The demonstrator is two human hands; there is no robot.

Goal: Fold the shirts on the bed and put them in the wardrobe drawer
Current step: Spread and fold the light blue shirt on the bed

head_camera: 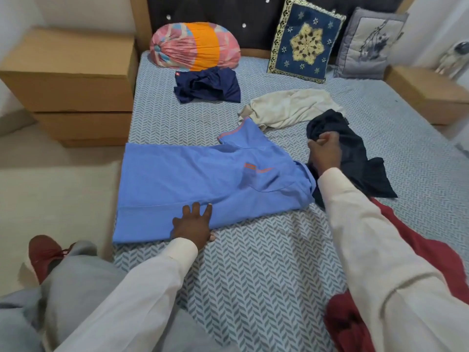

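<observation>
Across near-left of bed, head view: blue shirt laid flat, long axis left-right. Hem end hanging off the left bed edge, collar end to the right. Near long edge looks already turned in; far sleeve pointing toward the headboard, not yet folded.

Left hand on near edge of blue shirt, fingers straight and spread. Pressing cloth down, gripping nothing.

Right hand just past the collar end, on crumpled black shirt. Fingers curled into bunched black cloth; reads as a grip on that, not on the blue. Black shirt touching blue collar end.

Cream shirt just beyond far sleeve, navy shirt further up bed, both crumpled. Maroon cloth at near right, partly under right sleeve.

Judgement: far sleeve lies across the shirt's width from left fingers, so right hand nearer. Probably clearing black shirt off first, then folding sleeve in toward near edge. Risk: dragging blue collar along. Wardrobe drawer not in view.
</observation>
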